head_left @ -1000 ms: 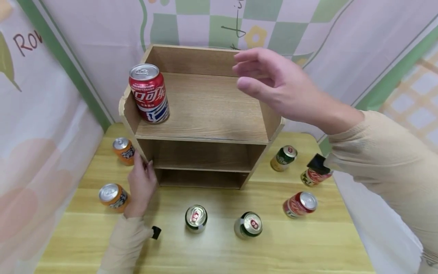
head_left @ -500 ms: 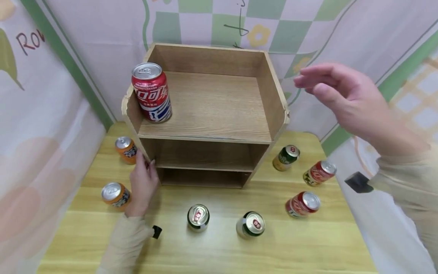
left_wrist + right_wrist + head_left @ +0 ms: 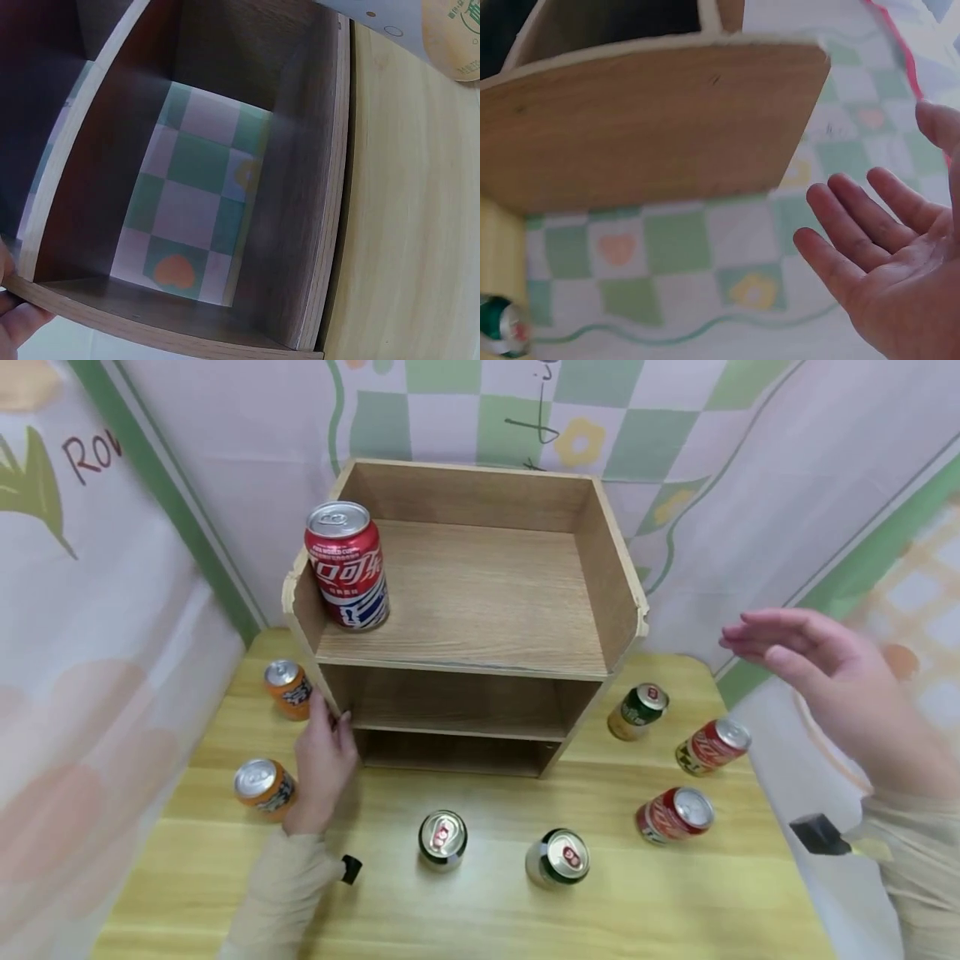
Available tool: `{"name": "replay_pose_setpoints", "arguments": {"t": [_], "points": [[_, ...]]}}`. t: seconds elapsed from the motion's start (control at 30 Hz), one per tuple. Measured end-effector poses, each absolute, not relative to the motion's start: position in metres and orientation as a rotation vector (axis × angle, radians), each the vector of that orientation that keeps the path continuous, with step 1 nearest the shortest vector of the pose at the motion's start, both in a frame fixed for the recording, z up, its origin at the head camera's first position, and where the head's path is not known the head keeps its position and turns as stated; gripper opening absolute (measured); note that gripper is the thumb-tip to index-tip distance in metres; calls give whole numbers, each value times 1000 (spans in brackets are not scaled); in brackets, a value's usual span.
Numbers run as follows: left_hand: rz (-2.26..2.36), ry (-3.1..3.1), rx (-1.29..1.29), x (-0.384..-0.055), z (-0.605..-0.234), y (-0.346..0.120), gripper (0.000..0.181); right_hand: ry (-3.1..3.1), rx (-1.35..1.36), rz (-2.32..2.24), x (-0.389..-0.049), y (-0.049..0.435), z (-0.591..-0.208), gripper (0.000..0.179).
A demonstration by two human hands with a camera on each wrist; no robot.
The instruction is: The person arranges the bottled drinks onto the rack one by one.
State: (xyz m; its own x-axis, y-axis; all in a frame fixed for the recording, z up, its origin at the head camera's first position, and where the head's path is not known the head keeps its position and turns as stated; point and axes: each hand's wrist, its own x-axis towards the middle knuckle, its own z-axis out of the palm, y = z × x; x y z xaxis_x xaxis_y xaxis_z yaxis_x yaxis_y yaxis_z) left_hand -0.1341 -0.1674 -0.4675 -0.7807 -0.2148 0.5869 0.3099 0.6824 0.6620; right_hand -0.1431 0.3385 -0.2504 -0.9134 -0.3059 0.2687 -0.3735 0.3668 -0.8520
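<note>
A small wooden shelf (image 3: 465, 593) with three levels stands on the table. One red cola can (image 3: 348, 568) is upright at the left end of its top level. My left hand (image 3: 324, 768) grips the front edge of the shelf's left side panel, thumb and fingers on either side of it, as the left wrist view shows at the lower left corner. To the right of the shelf, my right hand (image 3: 832, 672) is in the air with nothing in it, its fingers (image 3: 855, 232) relaxed and apart. The two lower levels hold no cans.
Orange cans (image 3: 287, 687) stand left of the shelf. Two green-topped cans, a left one (image 3: 442, 839) and a right one (image 3: 557, 857), are in front. On the right are another green can (image 3: 637, 710) and red cans (image 3: 673, 815). Printed cloth (image 3: 480, 418) hangs behind.
My right hand has moved from over the shelf's top right out to the right and downward. The left hand keeps its grip on the side panel. The view has shifted slightly.
</note>
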Motion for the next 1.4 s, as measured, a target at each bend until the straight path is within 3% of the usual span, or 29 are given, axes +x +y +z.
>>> {"name": "replay_pose_setpoints", "arguments": {"t": [0.17, 0.57, 1.0, 1.4], "points": [[-1057, -2239, -87, -134, -468, -164, 47, -2748, 521, 1340, -132, 367, -286, 39], [-1061, -2213, -111, -138, -469, -164, 47, -2702, 470, 1442, -111, 404, -355, 44], [-1080, -2228, -81, -138, -468, -165, 50, -2658, 504, 1653, -97, 402, -410, 59], [-1047, -2201, -90, -138, -470, -167, 45, -2215, 686, 2071, -88, 393, -463, 68]]}}
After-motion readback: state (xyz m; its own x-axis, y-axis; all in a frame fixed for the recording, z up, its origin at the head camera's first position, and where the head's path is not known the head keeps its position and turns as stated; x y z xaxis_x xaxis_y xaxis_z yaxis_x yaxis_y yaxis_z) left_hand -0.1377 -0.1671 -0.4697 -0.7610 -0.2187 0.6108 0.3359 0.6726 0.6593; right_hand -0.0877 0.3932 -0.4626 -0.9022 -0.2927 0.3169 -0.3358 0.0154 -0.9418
